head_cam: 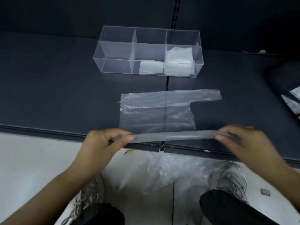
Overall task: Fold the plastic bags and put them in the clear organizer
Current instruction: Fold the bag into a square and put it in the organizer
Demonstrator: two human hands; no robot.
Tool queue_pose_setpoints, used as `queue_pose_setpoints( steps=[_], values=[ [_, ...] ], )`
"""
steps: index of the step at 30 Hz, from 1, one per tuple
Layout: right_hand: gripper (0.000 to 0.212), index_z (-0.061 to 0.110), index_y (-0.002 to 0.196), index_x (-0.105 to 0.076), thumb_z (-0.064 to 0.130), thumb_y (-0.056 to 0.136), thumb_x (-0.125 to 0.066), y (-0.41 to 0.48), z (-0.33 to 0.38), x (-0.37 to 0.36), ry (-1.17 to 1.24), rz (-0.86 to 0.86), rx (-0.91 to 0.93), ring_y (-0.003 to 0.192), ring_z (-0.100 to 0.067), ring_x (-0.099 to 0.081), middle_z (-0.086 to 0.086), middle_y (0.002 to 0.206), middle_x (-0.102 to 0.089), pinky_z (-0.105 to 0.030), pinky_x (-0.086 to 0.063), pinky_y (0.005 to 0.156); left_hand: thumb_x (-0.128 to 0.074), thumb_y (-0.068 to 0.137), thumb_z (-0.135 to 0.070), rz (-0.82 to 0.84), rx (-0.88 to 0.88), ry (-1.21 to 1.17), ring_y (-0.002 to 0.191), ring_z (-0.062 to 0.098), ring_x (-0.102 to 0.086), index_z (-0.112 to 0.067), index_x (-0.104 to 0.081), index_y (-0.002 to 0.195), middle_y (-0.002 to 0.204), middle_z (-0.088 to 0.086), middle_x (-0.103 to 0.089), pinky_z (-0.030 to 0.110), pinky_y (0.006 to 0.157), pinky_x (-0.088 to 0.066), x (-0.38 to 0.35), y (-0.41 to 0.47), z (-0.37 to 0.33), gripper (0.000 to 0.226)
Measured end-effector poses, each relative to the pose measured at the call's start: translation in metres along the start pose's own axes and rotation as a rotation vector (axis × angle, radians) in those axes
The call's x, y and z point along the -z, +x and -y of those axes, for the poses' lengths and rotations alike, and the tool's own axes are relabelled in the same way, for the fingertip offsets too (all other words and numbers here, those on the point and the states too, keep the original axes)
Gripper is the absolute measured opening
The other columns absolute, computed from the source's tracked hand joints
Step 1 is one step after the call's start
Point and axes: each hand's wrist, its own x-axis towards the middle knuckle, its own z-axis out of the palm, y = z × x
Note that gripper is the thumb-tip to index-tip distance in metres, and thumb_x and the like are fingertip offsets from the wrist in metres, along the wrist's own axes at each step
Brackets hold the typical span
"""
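Clear plastic bag (pixel 155 111) edge is pinched by left hand (pixel 103 141) and right hand (pixel 243 143) fingers (pixel 226 136).

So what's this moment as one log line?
left hand pinches plastic bag near edge | right hand pinches same edge | rest of bag flat on shelf | clear organizer holds folded bags, middle and right

We assess the site as a shop, prob. a retail aisle. Evidence: dark shelf (pixel 48 95) w/ a ticket rail (pixel 40 129) along its front edge; slotted upright (pixel 175 13) set in the dark back panel (pixel 65 12) behind it, i.e. gondola-type fitting. Pale hard floor (pixel 32 156) lies below the shelf.
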Motion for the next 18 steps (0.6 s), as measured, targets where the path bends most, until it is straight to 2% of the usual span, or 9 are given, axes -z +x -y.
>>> queue_pose_setpoints(
  steps=[1, 3, 5, 7, 10, 13, 15, 18],
  values=[
    [0.007, 0.036, 0.077, -0.069, 0.039, 0.083, -0.067, -0.001, -0.009, 0.011, 0.064, 0.054, -0.087, 0.077, 0.003, -0.061, 0.017, 0.076, -0.069, -0.007, -0.038, 0.068, -0.062, 0.075, -0.044, 0.066, 0.030, -0.026, 0.074, -0.007, -0.066, -0.051, -0.071, 0.084, 0.077, -0.025, -0.071, 0.003, 0.065, -0.044, 0.007, 0.000, -0.001, 0.015],
    [0.020, 0.040, 0.083, -0.070, 0.054, 0.075, -0.059, -0.002, -0.025, 0.028, 0.151, 0.109, -0.115, 0.073, 0.009, -0.062, 0.021, 0.077, -0.069, -0.002, -0.040, 0.065, -0.061, 0.076, -0.043, 0.209, 0.053, -0.053, 0.075, -0.006, -0.067, -0.045, -0.074, 0.083, 0.078, -0.019, -0.073, 0.004, 0.066, -0.045, 0.018, 0.001, 0.000, 0.015],
    [0.021, 0.039, 0.081, -0.073, 0.054, 0.073, -0.060, 0.000, -0.033, 0.040, 0.250, 0.105, -0.137, 0.071, 0.011, -0.063, 0.021, 0.076, -0.071, 0.002, -0.040, 0.065, -0.061, 0.077, -0.041, 0.305, 0.082, -0.076, 0.071, -0.004, -0.065, -0.038, -0.076, 0.078, 0.076, -0.013, -0.073, 0.005, 0.065, -0.045, 0.025, 0.003, 0.001, 0.015],
    [0.024, 0.035, 0.082, -0.075, 0.054, 0.074, -0.062, 0.004, -0.038, 0.046, 0.332, 0.126, -0.169, 0.075, 0.011, -0.065, 0.019, 0.079, -0.073, 0.002, -0.042, 0.068, -0.064, 0.075, -0.038, 0.317, 0.138, -0.120, 0.069, -0.002, -0.065, -0.034, -0.077, 0.076, 0.074, -0.008, -0.073, 0.008, 0.064, -0.046, 0.030, 0.008, 0.004, 0.013],
    [0.031, 0.025, 0.084, -0.075, 0.052, 0.076, -0.064, 0.025, -0.045, 0.037, 0.412, 0.145, -0.217, 0.076, 0.004, -0.066, 0.011, 0.082, -0.074, -0.004, -0.045, 0.073, -0.069, 0.074, -0.032, 0.211, 0.234, -0.206, 0.071, 0.005, -0.070, -0.028, -0.078, 0.075, 0.076, -0.003, -0.075, 0.010, 0.063, -0.050, 0.031, 0.021, 0.012, 0.010],
    [0.019, 0.018, 0.079, -0.075, 0.036, 0.080, -0.069, 0.059, -0.044, 0.012, 0.481, 0.031, -0.256, 0.070, -0.002, -0.059, 0.005, 0.073, -0.070, -0.015, -0.048, 0.068, -0.073, 0.080, -0.024, 0.007, 0.285, -0.189, 0.070, 0.002, -0.069, -0.027, -0.078, 0.071, 0.075, -0.006, -0.075, 0.007, 0.063, -0.047, 0.025, 0.042, 0.024, 0.011],
    [0.010, 0.018, 0.078, -0.073, 0.025, 0.084, -0.071, 0.082, -0.042, -0.004, 0.478, -0.045, -0.317, 0.068, -0.008, -0.056, 0.000, 0.073, -0.068, -0.024, -0.045, 0.068, -0.074, 0.082, -0.027, -0.127, 0.276, -0.049, 0.066, 0.002, -0.065, -0.027, -0.074, 0.062, 0.070, -0.009, -0.073, 0.012, 0.064, -0.046, 0.020, 0.060, 0.032, 0.020],
    [0.010, 0.014, 0.078, -0.072, 0.022, 0.084, -0.072, 0.105, -0.043, -0.021, 0.376, -0.110, -0.366, 0.059, -0.007, -0.052, 0.001, 0.067, -0.063, -0.025, -0.042, 0.065, -0.070, 0.083, -0.039, -0.212, 0.248, 0.233, 0.065, 0.003, -0.060, -0.030, -0.067, 0.063, 0.071, -0.011, -0.069, 0.018, 0.058, -0.040, 0.011, 0.080, 0.040, 0.023]
  ],
)
